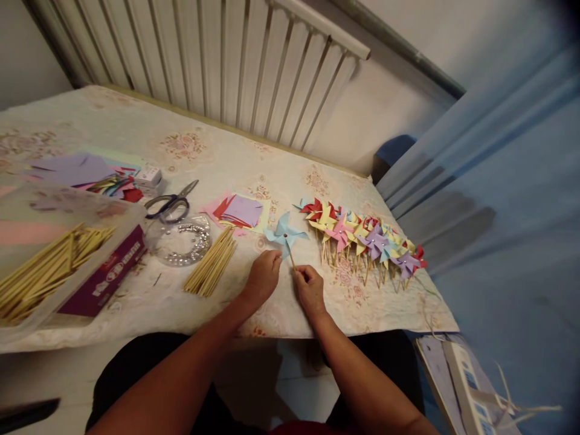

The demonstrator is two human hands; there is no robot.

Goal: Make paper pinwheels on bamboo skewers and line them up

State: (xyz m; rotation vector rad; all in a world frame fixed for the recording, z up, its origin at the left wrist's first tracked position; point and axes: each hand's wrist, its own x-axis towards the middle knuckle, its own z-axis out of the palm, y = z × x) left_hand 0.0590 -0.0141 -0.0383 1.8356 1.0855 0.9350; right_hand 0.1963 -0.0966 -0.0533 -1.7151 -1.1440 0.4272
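A light blue paper pinwheel (284, 234) with a dark dot at its middle is held up over the table's front part. My right hand (310, 289) pinches its thin wooden stick below the blades. At the lower blade, my left hand (263, 275) is closed, its fingertips against the paper. Left of it lies a bundle of wooden sticks (211, 263). Behind the bundle sits a small stack of coloured paper pieces (242, 211), purple on top. To the right, finished pinwheels (342, 232) in several colours lie in a dense group, sticks toward me.
A round clear case of silvery pins (181, 244) and dark-handled scissors (174, 202) lie left of the sticks. Farther left are a clear plastic bin (131, 214) with sticks, a small white box (148, 176) and coloured sheets (75, 169). A blue curtain (498, 199) hangs at right.
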